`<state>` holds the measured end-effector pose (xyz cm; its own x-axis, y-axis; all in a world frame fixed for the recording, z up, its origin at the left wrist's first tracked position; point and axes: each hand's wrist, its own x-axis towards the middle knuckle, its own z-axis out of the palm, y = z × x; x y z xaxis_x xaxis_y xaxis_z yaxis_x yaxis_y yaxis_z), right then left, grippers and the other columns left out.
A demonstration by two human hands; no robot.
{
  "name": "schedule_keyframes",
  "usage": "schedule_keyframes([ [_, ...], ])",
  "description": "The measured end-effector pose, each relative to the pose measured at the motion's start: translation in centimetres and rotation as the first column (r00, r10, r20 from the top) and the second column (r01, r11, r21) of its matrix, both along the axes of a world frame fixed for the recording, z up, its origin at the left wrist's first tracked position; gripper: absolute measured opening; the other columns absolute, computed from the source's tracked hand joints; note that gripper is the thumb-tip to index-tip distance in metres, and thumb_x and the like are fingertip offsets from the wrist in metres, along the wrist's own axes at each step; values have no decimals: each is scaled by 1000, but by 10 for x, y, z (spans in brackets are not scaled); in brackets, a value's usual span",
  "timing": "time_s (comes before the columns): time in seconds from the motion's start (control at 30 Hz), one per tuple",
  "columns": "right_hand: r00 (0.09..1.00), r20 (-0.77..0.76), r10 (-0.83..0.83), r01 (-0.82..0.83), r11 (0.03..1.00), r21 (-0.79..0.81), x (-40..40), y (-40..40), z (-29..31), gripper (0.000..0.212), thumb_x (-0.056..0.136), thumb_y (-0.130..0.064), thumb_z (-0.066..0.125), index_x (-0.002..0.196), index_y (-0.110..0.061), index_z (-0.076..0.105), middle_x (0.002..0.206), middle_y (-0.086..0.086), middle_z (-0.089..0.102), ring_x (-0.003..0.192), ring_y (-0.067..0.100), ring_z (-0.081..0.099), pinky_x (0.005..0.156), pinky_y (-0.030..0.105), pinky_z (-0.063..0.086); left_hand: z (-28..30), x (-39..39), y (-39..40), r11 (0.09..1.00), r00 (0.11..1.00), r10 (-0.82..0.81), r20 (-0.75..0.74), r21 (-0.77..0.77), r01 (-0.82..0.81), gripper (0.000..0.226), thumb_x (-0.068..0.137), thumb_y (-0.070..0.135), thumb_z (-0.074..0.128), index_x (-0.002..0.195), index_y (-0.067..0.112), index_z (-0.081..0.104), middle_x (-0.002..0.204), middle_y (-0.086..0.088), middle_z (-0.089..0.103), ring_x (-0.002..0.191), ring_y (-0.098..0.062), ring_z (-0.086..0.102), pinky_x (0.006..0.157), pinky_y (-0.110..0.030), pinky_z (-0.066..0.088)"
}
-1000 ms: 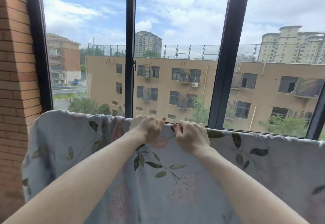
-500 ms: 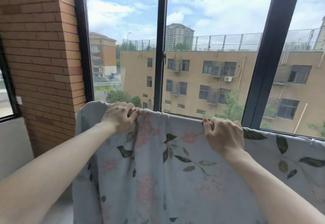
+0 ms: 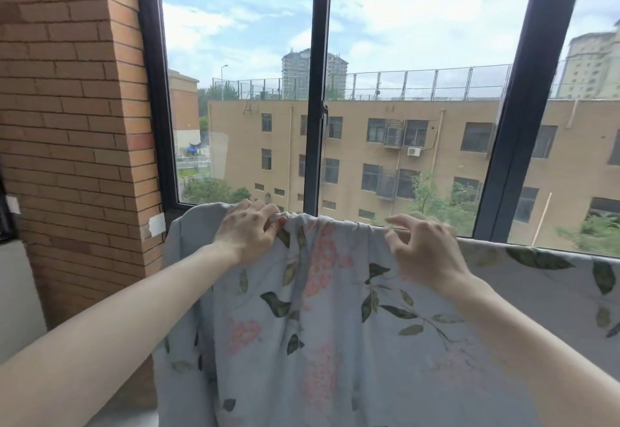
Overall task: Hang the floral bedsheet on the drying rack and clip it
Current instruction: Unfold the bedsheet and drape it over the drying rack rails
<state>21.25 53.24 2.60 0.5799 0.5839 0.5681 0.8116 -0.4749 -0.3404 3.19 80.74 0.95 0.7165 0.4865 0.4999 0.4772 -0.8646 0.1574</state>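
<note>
Window backdrop: left hand pinches bunched sheet; right hand loosely curled, lifting. Unclipped, the sheet may slide off.

The rack under the sheet is wholly covered, so its bar cannot be seen. The sheet runs off the bottom and right edges. The left hand hides its own fingertips in the bunched cloth. Both forearms are cut off by the bottom edge.
</note>
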Motion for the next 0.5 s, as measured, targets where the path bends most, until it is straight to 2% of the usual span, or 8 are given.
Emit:
schedule_keyframes([
  [0.1,987,-24,162,-161,986,43,-46,52,8,36,97,-31,55,131,-30,67,136,-8,64,126,20,56,114,40,35,-1,2,2,999,999,-50,12,12,49,30,106,53,34,111,33,56,110,6,60,114,-22,50,103,-43,33],
  [0.17,980,-63,191,-187,980,65,-68,82,10,37,97,-29,54,132,-31,67,135,-7,64,126,19,56,112,39,36,-2,-2,6,997,996,-80,29,9,80,24,106,54,34,100,36,48,103,8,54,112,-21,47,100,-43,34],
  [0.23,984,-90,152,-150,988,28,-80,102,8,37,98,-33,54,133,-33,66,132,-8,67,124,18,57,108,36,37,0,-8,12,994,993,-112,25,13,112,21,106,55,35,99,38,43,105,6,55,112,-22,47,99,-42,34],
  [0.3,996,-58,75,-76,997,-27,-83,113,1,34,99,-41,53,130,-36,66,130,-10,68,122,17,58,102,32,36,0,-13,21,990,990,-140,-5,27,140,26,106,57,34,103,35,48,109,5,58,114,-24,50,102,-42,34],
  [0.37,999,-38,16,-17,999,-37,-82,119,-5,32,99,-44,51,125,-36,68,128,-10,69,120,18,58,100,33,37,2,-20,30,986,985,-166,-35,11,167,36,105,59,32,114,33,55,120,3,62,118,-24,51,105,-43,34],
  [0.5,997,-20,-78,76,995,-57,-81,134,-10,32,100,-47,44,103,-32,72,110,-6,74,107,21,60,93,38,34,5,-41,60,990,989,-138,-55,13,139,36,107,56,31,112,29,55,126,2,63,121,-25,52,102,-43,35],
])
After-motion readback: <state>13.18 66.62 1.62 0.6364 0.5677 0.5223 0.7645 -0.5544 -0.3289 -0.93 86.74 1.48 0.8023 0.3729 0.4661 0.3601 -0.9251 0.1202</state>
